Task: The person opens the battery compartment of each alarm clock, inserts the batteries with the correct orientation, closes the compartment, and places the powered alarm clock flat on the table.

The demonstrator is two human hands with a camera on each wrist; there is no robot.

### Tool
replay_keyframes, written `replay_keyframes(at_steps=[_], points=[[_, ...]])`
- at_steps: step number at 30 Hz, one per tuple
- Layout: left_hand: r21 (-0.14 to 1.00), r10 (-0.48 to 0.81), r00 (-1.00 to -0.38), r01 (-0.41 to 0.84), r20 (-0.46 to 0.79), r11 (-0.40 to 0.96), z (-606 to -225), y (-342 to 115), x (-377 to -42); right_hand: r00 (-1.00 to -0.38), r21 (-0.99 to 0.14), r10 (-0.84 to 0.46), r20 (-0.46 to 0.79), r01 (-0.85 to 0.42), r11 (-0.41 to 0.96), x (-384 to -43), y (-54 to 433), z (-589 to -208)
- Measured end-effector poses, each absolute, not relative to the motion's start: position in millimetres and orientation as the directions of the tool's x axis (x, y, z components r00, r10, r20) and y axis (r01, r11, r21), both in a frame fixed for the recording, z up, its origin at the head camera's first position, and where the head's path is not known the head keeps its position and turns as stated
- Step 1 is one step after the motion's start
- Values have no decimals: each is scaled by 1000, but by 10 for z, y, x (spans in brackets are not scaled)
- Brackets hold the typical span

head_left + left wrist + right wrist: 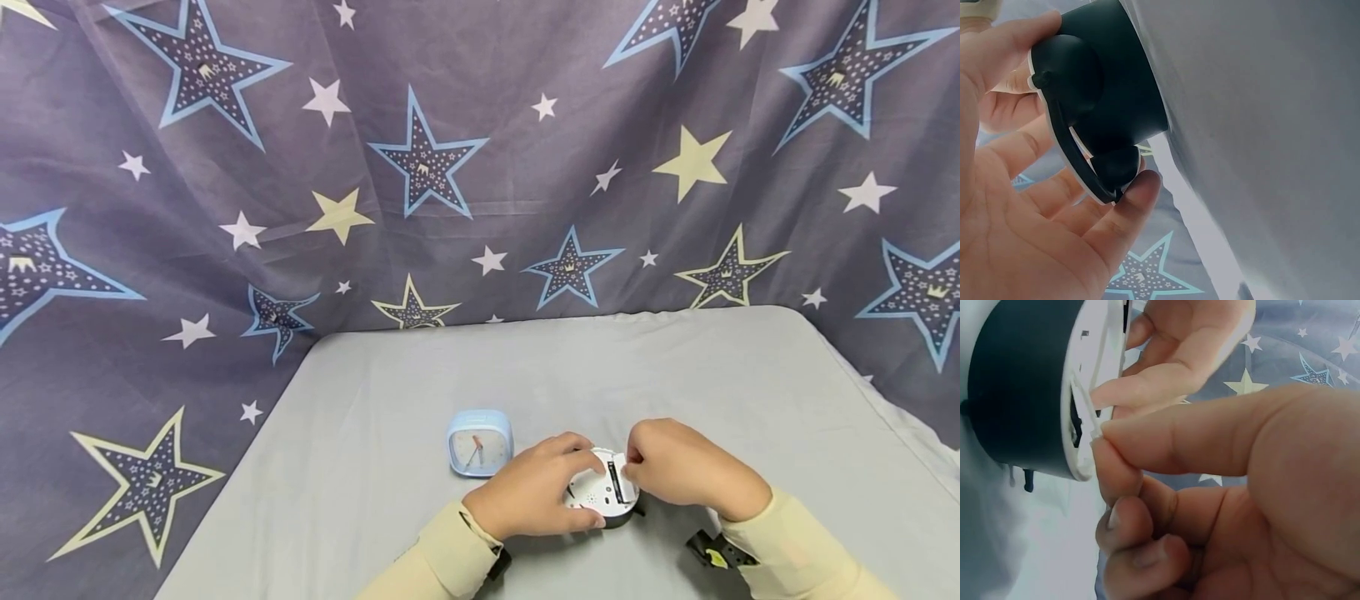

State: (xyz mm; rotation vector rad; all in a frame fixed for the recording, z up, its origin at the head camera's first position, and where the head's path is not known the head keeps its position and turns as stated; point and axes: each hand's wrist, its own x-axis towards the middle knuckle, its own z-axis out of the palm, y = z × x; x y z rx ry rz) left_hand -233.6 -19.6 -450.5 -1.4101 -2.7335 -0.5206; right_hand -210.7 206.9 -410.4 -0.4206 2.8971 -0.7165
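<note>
A black twin-bell alarm clock (1125,81) lies face down, its white back (587,493) turned up. My left hand (528,492) grips its side, thumb at the near edge and fingers round toward the bells and handle. On the back, a dark battery slot (615,481) shows. My right hand (686,462) pinches a thin white battery cover (1087,406) between thumb and index finger. In the right wrist view the cover stands tilted at the slot, with one end close to the back; its other fingers are curled in.
A light blue square alarm clock (480,446) stands upright just left of my left hand, dial toward me. Both clocks are on a grey cloth-covered surface (390,392). A star-patterned curtain (517,183) hangs behind it and along the sides.
</note>
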Motion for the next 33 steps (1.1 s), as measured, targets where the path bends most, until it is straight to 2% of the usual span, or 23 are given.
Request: replay_keyframes(at_steps=[33], points=[[291,794,-585,798,165,528,-4498,-202,-2342,-942,-474,-328,-72,-257,842,-2125,2018,-4161]])
